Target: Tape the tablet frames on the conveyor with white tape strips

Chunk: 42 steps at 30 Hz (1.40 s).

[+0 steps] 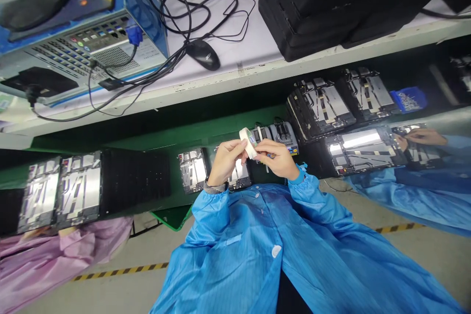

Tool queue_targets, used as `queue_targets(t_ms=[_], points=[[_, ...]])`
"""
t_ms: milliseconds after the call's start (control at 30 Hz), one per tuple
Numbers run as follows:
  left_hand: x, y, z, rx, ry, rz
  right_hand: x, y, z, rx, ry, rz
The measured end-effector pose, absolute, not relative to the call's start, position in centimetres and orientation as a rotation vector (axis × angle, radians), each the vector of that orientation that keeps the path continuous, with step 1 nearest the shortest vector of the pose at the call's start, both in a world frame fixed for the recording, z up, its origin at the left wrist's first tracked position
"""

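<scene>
Tape (249, 144) in hands (227, 158) (278, 158), bits (409, 102) in container (421, 95)

The left hand (225, 159) and right hand (276, 158) hold a white tape roll (248, 146) above the green bench (165, 135), near a grey machine (289, 138). Silver-and-black panels (81, 186) lie to left and right, with a pink sleeve (77, 248) at near left and a co-worker's blue sleeve (390, 198) at right. The far shelf (253, 49) bears a blue computer case (147, 14), a mouse (203, 55) and black trays (342, 5).

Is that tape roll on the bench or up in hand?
In hand: the left hand grips the tape roll, and the right hand pinches at its lower edge. It tilts, pale outer band toward the camera.
</scene>
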<state>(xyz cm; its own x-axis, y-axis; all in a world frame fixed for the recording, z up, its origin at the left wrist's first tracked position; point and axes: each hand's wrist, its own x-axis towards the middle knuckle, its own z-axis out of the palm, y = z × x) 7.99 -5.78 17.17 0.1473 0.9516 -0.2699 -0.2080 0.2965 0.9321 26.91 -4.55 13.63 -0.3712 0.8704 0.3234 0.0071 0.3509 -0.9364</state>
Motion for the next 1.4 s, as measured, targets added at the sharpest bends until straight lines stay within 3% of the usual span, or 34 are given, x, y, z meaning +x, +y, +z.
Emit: queue_targets(t_ms=[933, 1067, 1233, 1400], points=[[7.3, -5.9, 17.5, 1.07, 1.165, 0.989, 26.7, -4.7, 13.9, -0.833, -1.635, 1.238], [7.6, -5.7, 16.8, 1.055, 1.238, 1.075, 27.3, -5.1, 14.1, -0.864, -1.583, 1.396], [8.3, -5.6, 16.0, 1.126, 1.399, 1.172, 27.6, -6.0, 13.7, -1.123, -1.04, 1.695], [9.4, -5.5, 15.1, 1.267, 1.401, 1.207, 26.2, -6.0, 13.2, -1.106, -0.772, 1.92]])
